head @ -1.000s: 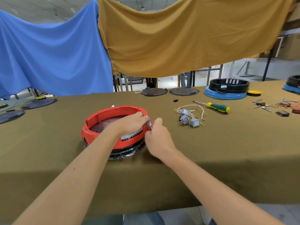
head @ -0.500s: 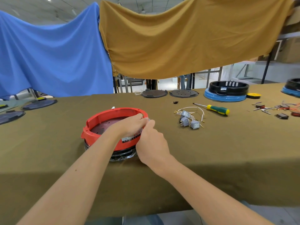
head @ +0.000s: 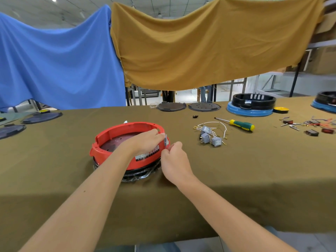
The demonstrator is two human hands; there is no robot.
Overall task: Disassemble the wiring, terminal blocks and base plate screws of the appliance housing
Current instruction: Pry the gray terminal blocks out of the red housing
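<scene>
Right hand [head: 173, 157] has pulled back a bit from the rim since half a second ago; the grey block [head: 165, 140] shows again between the hands. Left hand [head: 145, 140] lies over the near right rim of the red housing [head: 112, 135], fingers pinching the block at the rim's outer edge. Block stands upright, long axis vertical. Right hand fingers curled at the housing's right side just below the block; can't tell whether they hold anything. Housing sits open side up on a black base on the counter [head: 236, 170], left of center. Loose switches [head: 209, 136] with white wires lie to its right, screwdriver [head: 236, 123] beyond them, tip pointing left, long axis left to right. A blue housing [head: 250, 106] sits further back.
</scene>
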